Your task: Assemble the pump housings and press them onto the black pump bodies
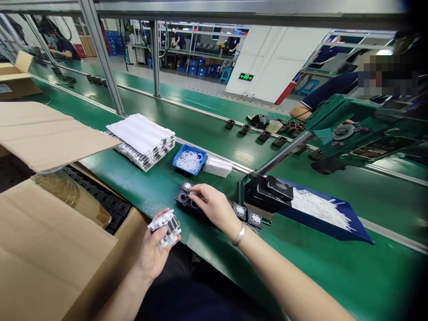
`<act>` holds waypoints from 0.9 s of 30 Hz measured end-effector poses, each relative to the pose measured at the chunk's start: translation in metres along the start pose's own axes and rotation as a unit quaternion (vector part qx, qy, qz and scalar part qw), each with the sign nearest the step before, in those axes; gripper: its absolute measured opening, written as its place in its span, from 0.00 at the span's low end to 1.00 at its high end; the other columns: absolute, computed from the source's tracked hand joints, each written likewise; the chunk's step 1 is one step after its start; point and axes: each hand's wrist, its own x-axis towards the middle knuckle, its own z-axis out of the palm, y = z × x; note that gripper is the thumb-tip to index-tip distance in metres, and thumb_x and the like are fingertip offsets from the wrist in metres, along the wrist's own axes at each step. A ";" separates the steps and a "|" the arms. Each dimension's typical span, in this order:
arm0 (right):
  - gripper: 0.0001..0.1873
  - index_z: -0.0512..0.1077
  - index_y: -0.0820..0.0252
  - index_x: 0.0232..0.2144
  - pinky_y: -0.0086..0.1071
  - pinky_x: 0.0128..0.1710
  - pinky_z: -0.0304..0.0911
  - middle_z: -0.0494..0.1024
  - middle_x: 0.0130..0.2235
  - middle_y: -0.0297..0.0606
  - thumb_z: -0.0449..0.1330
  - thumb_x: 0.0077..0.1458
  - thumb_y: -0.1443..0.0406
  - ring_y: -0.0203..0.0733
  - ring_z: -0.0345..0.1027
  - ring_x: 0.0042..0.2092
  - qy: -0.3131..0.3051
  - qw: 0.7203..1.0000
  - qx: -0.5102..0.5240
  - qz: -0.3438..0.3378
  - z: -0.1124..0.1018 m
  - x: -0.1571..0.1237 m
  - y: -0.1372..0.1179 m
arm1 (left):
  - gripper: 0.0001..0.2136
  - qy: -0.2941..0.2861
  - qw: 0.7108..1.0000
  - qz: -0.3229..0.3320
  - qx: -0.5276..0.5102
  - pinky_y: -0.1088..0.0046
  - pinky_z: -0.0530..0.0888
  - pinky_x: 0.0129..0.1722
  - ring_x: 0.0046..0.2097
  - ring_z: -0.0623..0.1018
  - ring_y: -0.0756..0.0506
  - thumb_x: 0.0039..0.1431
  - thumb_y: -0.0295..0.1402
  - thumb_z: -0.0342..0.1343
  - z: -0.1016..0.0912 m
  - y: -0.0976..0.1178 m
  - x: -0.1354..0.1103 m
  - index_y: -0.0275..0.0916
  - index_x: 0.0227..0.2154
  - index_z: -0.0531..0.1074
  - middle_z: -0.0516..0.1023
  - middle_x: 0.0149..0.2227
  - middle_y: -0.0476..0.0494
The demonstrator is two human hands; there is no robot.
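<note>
My left hand [155, 249] is closed around a cluster of white toothed plastic parts with dark cylindrical middles [171, 226], held above the bench's near edge. Over a row of black square housings [182, 198] my right hand [214, 203] reaches with thumb and forefinger pinched together; what lies between the fingertips is too small to make out. White finned inserts show inside some housings, including the black housings [247, 215] to the right of my wrist. Other housings near my fingertips show round openings. My right hand hides part of the row.
A blue tray [203, 161] of white rings stands beyond the housings, beside a white block [218, 166]. Stacked white parts [140, 138] lie farther left. Open cartons [50, 232] flank my left arm. A green press [354, 129] and blue bin [334, 234] stand right; a co-worker sits opposite.
</note>
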 end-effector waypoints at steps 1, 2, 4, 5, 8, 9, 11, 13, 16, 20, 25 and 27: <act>0.07 0.71 0.58 0.44 0.39 0.43 0.73 0.78 0.39 0.42 0.56 0.65 0.64 0.44 0.74 0.41 -0.021 1.000 -0.016 -0.016 0.006 0.006 0.004 | 0.25 -0.001 1.000 -0.005 0.000 0.69 0.78 0.40 0.43 0.78 0.44 0.46 0.35 0.71 -0.002 0.001 -0.001 0.41 0.50 0.74 0.79 0.41 0.43; 0.07 0.71 0.59 0.44 0.39 0.43 0.73 0.78 0.39 0.42 0.55 0.66 0.65 0.45 0.74 0.41 -0.040 0.998 -0.027 -0.028 0.012 0.010 0.008 | 0.26 -0.002 1.000 -0.008 0.000 0.69 0.78 0.40 0.43 0.77 0.44 0.47 0.34 0.71 -0.003 0.001 -0.002 0.41 0.51 0.74 0.79 0.41 0.43; 0.06 0.72 0.59 0.43 0.41 0.44 0.73 0.78 0.40 0.43 0.56 0.65 0.65 0.45 0.74 0.42 -0.074 0.995 -0.036 -0.048 0.019 0.017 0.011 | 0.28 -0.006 1.000 -0.011 0.000 0.69 0.78 0.40 0.41 0.77 0.45 0.47 0.34 0.70 -0.006 0.001 -0.004 0.42 0.53 0.73 0.78 0.42 0.43; 0.06 0.72 0.58 0.42 0.42 0.46 0.72 0.78 0.41 0.44 0.57 0.64 0.65 0.46 0.74 0.44 -0.088 0.994 -0.036 -0.058 0.019 0.020 0.010 | 0.29 -0.009 1.000 -0.011 0.001 0.69 0.78 0.40 0.40 0.77 0.46 0.47 0.34 0.70 -0.007 0.001 -0.004 0.42 0.54 0.72 0.78 0.42 0.43; 0.09 0.72 0.58 0.46 0.46 0.51 0.69 0.76 0.46 0.46 0.59 0.63 0.65 0.49 0.71 0.49 -0.111 0.991 -0.017 -0.072 0.009 0.022 -0.003 | 0.30 -0.021 1.000 -0.011 0.009 0.69 0.78 0.39 0.38 0.77 0.46 0.48 0.35 0.70 -0.009 0.002 -0.004 0.42 0.56 0.71 0.77 0.42 0.42; 0.11 0.71 0.58 0.48 0.46 0.52 0.69 0.76 0.48 0.45 0.59 0.63 0.65 0.48 0.71 0.49 -0.119 0.991 0.011 -0.066 0.004 0.021 -0.010 | 0.30 -0.028 0.999 -0.012 0.014 0.68 0.78 0.39 0.38 0.77 0.46 0.48 0.35 0.70 -0.010 0.002 -0.004 0.42 0.56 0.71 0.77 0.42 0.42; 0.16 0.68 0.56 0.54 0.41 0.50 0.70 0.74 0.48 0.43 0.57 0.65 0.64 0.42 0.71 0.44 -0.153 0.982 0.100 -0.046 -0.006 0.015 -0.026 | 0.30 -0.045 0.999 -0.010 0.023 0.67 0.78 0.38 0.39 0.77 0.45 0.48 0.34 0.70 -0.009 0.001 -0.003 0.42 0.56 0.71 0.77 0.44 0.41; 0.18 0.68 0.54 0.56 0.37 0.47 0.70 0.72 0.47 0.41 0.58 0.64 0.63 0.38 0.70 0.41 -0.203 0.960 0.191 -0.030 -0.011 0.005 -0.038 | 0.32 -0.061 0.998 -0.006 0.032 0.67 0.79 0.39 0.43 0.78 0.43 0.47 0.32 0.70 -0.007 0.000 -0.002 0.43 0.57 0.70 0.76 0.48 0.40; 0.16 0.73 0.54 0.51 0.36 0.49 0.69 0.70 0.46 0.40 0.63 0.61 0.59 0.40 0.69 0.44 -0.219 0.940 0.261 0.001 -0.010 -0.013 -0.045 | 0.36 -0.084 0.995 -0.021 0.048 0.65 0.79 0.42 0.48 0.77 0.40 0.45 0.28 0.71 -0.004 -0.002 -0.001 0.45 0.59 0.67 0.76 0.51 0.38; 0.16 0.75 0.55 0.46 0.32 0.41 0.69 0.68 0.44 0.39 0.66 0.57 0.56 0.36 0.67 0.38 -0.178 0.931 0.311 0.067 -0.005 -0.032 -0.041 | 0.33 -0.135 0.988 -0.057 0.041 0.67 0.80 0.34 0.41 0.78 0.42 0.47 0.33 0.70 -0.001 -0.005 -0.003 0.42 0.58 0.67 0.78 0.46 0.38; 0.13 0.74 0.58 0.35 0.31 0.40 0.67 0.70 0.39 0.36 0.70 0.52 0.57 0.38 0.67 0.40 -0.121 0.916 0.367 0.110 -0.009 -0.046 -0.044 | 0.32 -0.157 0.984 -0.079 0.029 0.68 0.80 0.32 0.37 0.78 0.44 0.47 0.35 0.70 0.000 -0.010 -0.005 0.41 0.57 0.69 0.78 0.44 0.39; 0.14 0.72 0.58 0.34 0.29 0.35 0.68 0.70 0.37 0.35 0.69 0.53 0.56 0.36 0.68 0.36 -0.086 0.895 0.411 0.152 -0.011 -0.048 -0.042 | 0.32 -0.144 0.986 -0.080 0.023 0.69 0.79 0.32 0.36 0.78 0.45 0.48 0.38 0.70 -0.001 -0.010 -0.003 0.39 0.57 0.69 0.78 0.41 0.40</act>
